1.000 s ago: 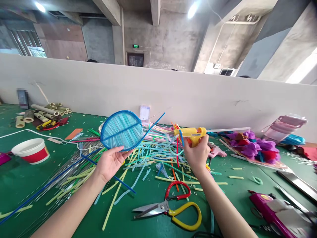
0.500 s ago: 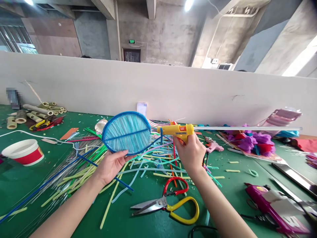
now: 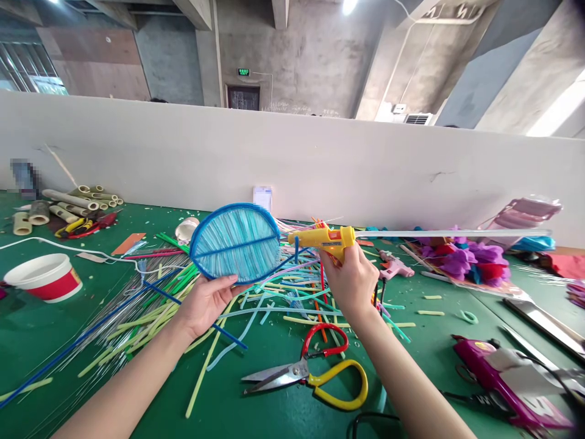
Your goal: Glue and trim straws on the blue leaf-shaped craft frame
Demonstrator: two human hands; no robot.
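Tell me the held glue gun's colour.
The glue gun is mostly yellow, seen best in the head view.

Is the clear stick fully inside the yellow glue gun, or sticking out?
Sticking out: a long length of the clear stick extends from the rear of the yellow glue gun, held in the right hand.

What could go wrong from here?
1. The yellow glue gun points at the blue leaf shape's right end; if hot, its nozzle might scorch the rim.
2. Glue might drip onto the loose strips below.
3. The long clear stick juts far behind the gun, so a turn of the right hand could knock something.
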